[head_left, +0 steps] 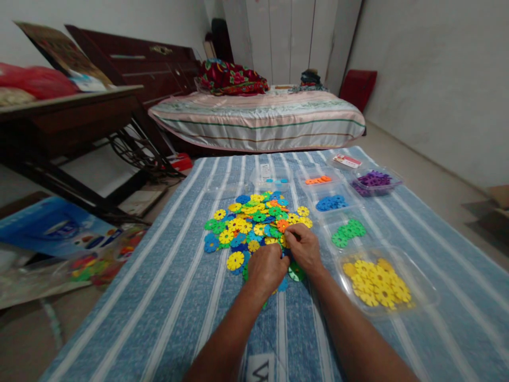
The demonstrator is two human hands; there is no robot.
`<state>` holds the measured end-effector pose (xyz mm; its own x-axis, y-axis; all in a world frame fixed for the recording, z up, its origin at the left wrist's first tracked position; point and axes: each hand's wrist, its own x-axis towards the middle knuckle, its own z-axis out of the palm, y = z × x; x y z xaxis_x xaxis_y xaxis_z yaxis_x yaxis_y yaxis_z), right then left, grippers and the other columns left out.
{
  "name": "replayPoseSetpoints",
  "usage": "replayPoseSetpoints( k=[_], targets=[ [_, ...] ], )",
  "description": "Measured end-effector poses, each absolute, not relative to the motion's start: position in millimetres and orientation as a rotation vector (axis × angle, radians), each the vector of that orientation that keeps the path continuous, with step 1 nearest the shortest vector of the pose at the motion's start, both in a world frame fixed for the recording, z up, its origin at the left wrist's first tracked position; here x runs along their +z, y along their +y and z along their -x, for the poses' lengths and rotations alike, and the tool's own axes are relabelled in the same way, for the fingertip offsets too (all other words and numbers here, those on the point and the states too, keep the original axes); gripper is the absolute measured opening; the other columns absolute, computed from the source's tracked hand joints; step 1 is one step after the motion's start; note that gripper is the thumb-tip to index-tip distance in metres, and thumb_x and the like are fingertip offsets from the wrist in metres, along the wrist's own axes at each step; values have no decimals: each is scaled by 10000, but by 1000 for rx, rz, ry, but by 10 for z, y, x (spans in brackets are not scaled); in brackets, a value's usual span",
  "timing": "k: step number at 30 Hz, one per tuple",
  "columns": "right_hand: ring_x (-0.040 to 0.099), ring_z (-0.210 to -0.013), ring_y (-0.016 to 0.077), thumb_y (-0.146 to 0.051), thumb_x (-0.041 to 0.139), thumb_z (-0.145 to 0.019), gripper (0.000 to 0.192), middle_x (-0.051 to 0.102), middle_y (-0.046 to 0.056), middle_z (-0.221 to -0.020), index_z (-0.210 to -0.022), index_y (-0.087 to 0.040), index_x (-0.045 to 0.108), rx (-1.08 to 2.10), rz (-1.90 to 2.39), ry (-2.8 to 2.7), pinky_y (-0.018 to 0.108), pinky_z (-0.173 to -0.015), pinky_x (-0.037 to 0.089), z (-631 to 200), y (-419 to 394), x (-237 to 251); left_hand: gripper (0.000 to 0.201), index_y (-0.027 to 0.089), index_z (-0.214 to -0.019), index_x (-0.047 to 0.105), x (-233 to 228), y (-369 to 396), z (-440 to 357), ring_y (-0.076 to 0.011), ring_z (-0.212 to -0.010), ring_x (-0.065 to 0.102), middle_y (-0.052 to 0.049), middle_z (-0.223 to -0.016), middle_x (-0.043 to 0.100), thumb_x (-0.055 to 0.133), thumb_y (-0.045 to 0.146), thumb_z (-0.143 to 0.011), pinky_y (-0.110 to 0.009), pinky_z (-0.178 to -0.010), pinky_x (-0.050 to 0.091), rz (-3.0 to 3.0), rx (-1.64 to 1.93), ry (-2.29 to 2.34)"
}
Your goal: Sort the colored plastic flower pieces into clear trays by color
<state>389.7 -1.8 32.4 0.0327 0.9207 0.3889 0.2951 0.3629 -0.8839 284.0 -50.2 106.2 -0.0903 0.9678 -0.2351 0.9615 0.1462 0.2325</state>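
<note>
A heap of flower-shaped plastic discs [235, 260] in yellow, green, blue and orange is spread over the striped cloth. My left hand [265, 265] is closed at the near edge of the heap, its back toward me; what its fingers hold, if anything, is hidden. Just to its right, my right hand [305, 246] has thumb and fingers pressed together over the heap's right side, close to an orange disc [282, 225]. Whatever lies in that pinch is too small or covered to make out. A green disc [296, 271] lies between my wrists.
Clear trays on the right hold yellow discs [379, 284], green discs [349, 232], blue discs [331, 202], orange discs [318, 180] and purple discs [374, 180]. Another clear tray [271, 174] at the back has light-blue discs. A bed [258, 119] stands beyond the table; a sewing-machine table [71, 106] is left.
</note>
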Motion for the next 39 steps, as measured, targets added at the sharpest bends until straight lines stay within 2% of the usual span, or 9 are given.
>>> replayPoseSetpoints(
  k=[4,7,9,12,18,25,30,34,39],
  targets=[
    [564,-728,165,-281,520,-814,179,620,13,-730,-703,-216,645,700,1155,-1496,292,-702,430,-3897,-15,333,141,206,-665,654,984,-486,-2813,-218,-730,669,-59,-694,702,575,260,-768,-268,-608,394,-1784,220,2059],
    [564,-725,167,-280,522,-811,177,613,14,-724,-709,-211,650,702,1155,-1493,291,-693,428,-3899,-14,342,184,201,-552,564,978,-488,-2744,-160,-570,605,-1,-535,616,596,234,-730,-239,-540,375,-1614,450,1922],
    [566,-721,167,-273,523,-808,176,613,15,-724,-713,-206,655,702,1148,-1493,293,-689,428,-3901,-17,348,189,199,-544,532,1002,-505,-2688,-127,-463,547,21,-486,581,580,230,-724,-226,-488,370,-1429,570,1817],
    [571,-728,168,-267,518,-807,180,617,18,-731,-716,-204,659,699,1146,-1493,295,-696,430,-3903,-23,355,147,187,-584,540,1064,-541,-2603,-92,-394,500,23,-507,602,566,237,-719,-204,-434,357,-1204,675,1685],
    [553,-703,159,-280,520,-817,188,609,10,-712,-698,-206,647,690,1143,-1497,285,-683,424,-3903,-24,349,146,163,-673,577,1132,-583,-2464,-78,-431,538,-2,-572,663,622,302,-681,-169,-423,357,-1094,790,1599],
    [560,-721,164,-260,517,-819,187,617,15,-725,-702,-206,653,686,1126,-1497,290,-700,426,-3897,-4,329,209,156,-669,583,1201,-535,-2411,-70,-416,519,-3,-559,664,672,344,-660,-172,-424,375,-1065,861,1527],
    [532,-683,154,-259,524,-812,181,572,-5,-681,-684,-207,641,693,1128,-1507,279,-664,407,-3901,0,325,258,145,-682,589,1614,-99,-2720,-78,-464,559,4,-560,647,739,354,-667,-181,-479,424,-1191,1003,1380],
    [555,-714,160,-265,522,-820,178,620,15,-737,-710,-203,647,709,1114,-1494,289,-702,427,-3904,-15,326,299,149,-866,621,1929,194,-2928,-113,-594,641,14,-663,671,756,339,-680,-208,-557,476,-1330,1127,1316],
    [569,-729,166,-262,524,-815,169,636,18,-742,-713,-210,649,699,1122,-1508,292,-712,436,-3913,-22,327,135,158,-775,641,1732,-13,-2620,-115,-608,599,26,-640,629,652,290,-749,-232,-598,461,-1646,1003,1580]
  ],
)
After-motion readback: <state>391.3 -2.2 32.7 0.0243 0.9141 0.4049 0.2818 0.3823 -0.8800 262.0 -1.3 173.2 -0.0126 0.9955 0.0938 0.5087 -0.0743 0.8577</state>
